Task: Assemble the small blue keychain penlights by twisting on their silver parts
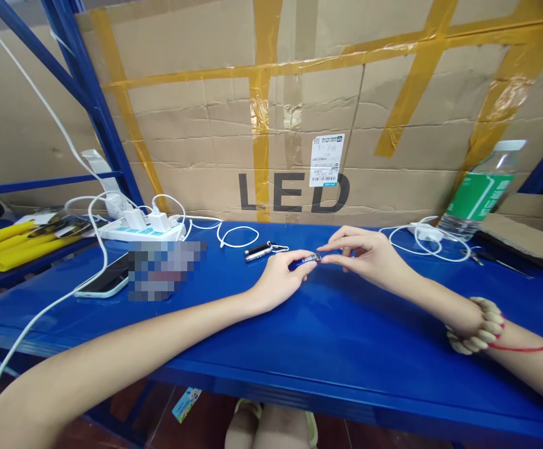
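Note:
Above the middle of the blue table, my left hand (281, 280) is closed around a small blue flashlight (305, 260) with a silver end pointing right. Much of its body is hidden by the fingers. My right hand (362, 252) comes in from the right, thumb and forefinger pinched at that silver end, the other fingers loosely bent. Just behind my left hand, two similar small flashlights (258, 251), one black and one silver, lie on the table with a metal clip at their end.
On the left are a phone (105, 277), a blurred-out patch, a white power strip (145, 232) with plugs and cables, and yellow packets (14, 246). A bottle (482, 190), a coiled white cable (425, 232) and scissors (505, 259) are at right. Cardboard (196, 137) stands behind.

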Action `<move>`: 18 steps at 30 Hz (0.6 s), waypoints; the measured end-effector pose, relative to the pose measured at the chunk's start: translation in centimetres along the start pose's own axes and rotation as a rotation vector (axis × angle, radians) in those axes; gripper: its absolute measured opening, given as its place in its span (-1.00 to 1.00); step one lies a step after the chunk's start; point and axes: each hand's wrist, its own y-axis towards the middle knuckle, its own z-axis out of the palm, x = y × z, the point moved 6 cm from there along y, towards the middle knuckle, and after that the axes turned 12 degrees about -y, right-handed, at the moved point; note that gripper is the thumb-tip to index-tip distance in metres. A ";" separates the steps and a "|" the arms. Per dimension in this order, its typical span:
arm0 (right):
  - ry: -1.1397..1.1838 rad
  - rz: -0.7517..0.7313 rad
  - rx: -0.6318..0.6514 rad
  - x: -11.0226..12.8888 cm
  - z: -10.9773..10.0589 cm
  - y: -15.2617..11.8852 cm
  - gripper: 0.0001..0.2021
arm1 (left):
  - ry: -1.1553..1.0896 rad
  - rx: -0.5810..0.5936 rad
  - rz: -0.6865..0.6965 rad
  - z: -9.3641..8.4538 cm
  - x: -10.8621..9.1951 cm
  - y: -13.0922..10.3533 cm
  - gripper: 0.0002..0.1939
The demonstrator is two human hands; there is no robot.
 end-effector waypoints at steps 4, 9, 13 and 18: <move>-0.006 -0.045 0.006 0.1 0.1 0.0 -0.84 | 0.004 0.038 0.004 0.2 -0.1 -0.1 -0.75; 0.089 -0.014 0.043 -0.6 0.8 -0.2 -0.81 | 0.059 0.088 -0.024 0.4 0.3 -0.2 -0.76; 0.141 0.057 0.067 -1.1 1.1 -0.2 -0.79 | 0.046 0.090 -0.032 0.4 0.3 -0.4 -0.78; 0.198 0.160 0.140 -1.0 1.4 -0.1 -0.82 | -0.002 0.075 0.001 0.4 0.2 -0.6 -0.87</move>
